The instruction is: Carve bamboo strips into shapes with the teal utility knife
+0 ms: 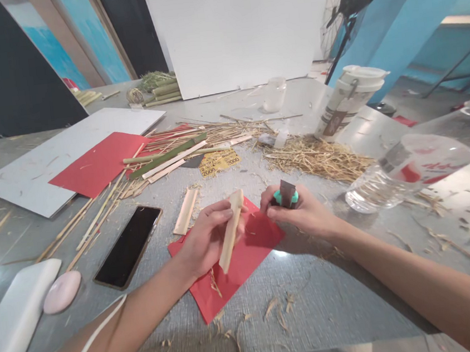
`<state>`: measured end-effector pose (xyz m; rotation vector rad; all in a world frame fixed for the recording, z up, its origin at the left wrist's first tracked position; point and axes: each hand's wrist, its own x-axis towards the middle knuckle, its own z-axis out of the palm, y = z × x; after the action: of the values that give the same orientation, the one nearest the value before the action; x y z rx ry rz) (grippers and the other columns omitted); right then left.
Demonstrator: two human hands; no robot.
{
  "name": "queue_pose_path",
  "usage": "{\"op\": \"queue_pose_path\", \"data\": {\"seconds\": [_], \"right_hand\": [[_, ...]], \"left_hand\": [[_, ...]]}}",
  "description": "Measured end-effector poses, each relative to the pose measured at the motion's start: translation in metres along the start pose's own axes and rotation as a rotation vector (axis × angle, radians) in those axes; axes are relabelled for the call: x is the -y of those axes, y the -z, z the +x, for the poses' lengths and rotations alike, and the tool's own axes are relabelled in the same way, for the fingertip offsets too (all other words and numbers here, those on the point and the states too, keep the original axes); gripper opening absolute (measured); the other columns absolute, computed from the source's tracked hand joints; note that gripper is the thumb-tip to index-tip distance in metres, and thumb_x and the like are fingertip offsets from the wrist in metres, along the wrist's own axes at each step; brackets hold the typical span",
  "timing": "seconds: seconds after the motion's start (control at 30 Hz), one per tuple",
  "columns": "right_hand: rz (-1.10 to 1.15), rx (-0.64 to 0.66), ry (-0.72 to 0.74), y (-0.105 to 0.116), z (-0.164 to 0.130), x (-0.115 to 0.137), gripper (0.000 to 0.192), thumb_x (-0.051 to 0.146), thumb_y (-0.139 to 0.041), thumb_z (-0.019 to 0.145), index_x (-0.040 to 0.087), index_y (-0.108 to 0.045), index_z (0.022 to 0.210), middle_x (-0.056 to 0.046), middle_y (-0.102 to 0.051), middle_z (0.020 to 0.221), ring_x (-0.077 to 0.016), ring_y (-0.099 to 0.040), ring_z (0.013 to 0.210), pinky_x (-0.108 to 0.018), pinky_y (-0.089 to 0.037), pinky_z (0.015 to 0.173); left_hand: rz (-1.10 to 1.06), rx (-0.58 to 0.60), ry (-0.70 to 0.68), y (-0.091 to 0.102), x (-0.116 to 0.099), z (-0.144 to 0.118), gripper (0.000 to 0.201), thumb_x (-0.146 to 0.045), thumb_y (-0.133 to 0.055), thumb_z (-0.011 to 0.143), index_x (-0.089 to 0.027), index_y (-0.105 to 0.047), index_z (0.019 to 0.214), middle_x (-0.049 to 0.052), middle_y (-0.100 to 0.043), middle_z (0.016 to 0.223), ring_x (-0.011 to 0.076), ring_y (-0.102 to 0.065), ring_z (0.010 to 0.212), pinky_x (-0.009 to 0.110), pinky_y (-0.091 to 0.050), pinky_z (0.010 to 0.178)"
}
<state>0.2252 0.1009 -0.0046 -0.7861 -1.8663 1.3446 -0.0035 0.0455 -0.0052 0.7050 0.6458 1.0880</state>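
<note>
Grey table (pixel 317 318); on it phone (pixel 128 247); straw heap (pixel 321 161); shavings (pixel 271 307)

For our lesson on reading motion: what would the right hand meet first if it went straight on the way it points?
The right hand would likely meet the pale strip held by the left hand, though depth is unclear.

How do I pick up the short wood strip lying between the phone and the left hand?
Pinch the short wood strip across its middle, by its long edges, from above and the side near the phone. It lies flat and looks narrow enough for finger and thumb, and the left hand, holding another strip, crowds its other side.
</note>
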Motion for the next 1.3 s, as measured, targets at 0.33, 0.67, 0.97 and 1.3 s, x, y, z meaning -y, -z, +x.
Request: {"op": "queue_pose_path", "data": {"seconds": [0.33,0.67,0.97,1.3], "right_hand": [[0.003,0.009,-0.011,0.000,0.000,0.001,0.024,0.042,-0.073,0.093,0.020,-0.069,0.085,0.002,-0.062,0.070,-0.0136,-0.053,0.063,-0.029,-0.040,0.059],[-0.287,-0.062,0.061,-0.007,-0.005,-0.002,0.031,0.038,-0.064,0.100,0.021,-0.060,0.074,0.004,-0.054,0.063,-0.0117,-0.044,0.060,-0.030,-0.033,0.058],[-0.439,0.004,0.119,-0.008,-0.005,-0.002,0.024,0.031,-0.067,0.097,0.022,-0.059,0.077,0.006,-0.048,0.062,-0.0106,-0.039,0.058,-0.026,-0.032,0.056],[-0.618,0.078,0.136,-0.011,-0.006,-0.005,0.020,0.023,-0.064,0.095,0.023,-0.053,0.079,0.005,-0.051,0.068,-0.0119,-0.043,0.061,-0.028,-0.031,0.062]], "left_hand": [[0.083,-0.107,-0.021,0.001,0.004,0.002,0.028,-0.036,-0.080,0.090,-0.018,-0.060,0.084,-0.004,-0.061,0.062,0.0052,-0.047,0.047,0.015,-0.037,0.046],[0.243,-0.100,-0.116,-0.001,0.010,0.001,0.025,-0.044,-0.060,0.107,-0.025,-0.049,0.097,-0.011,-0.046,0.053,0.0080,-0.034,0.044,0.020,-0.030,0.045],[0.287,-0.109,-0.139,-0.006,0.009,0.000,0.017,-0.039,-0.062,0.104,-0.024,-0.054,0.103,-0.010,-0.043,0.055,0.0099,-0.033,0.048,0.023,-0.032,0.050],[0.238,-0.063,-0.154,-0.002,0.011,0.001,0.011,-0.034,-0.060,0.104,-0.023,-0.057,0.100,-0.010,-0.045,0.055,0.0082,-0.033,0.046,0.020,-0.036,0.050]]}}
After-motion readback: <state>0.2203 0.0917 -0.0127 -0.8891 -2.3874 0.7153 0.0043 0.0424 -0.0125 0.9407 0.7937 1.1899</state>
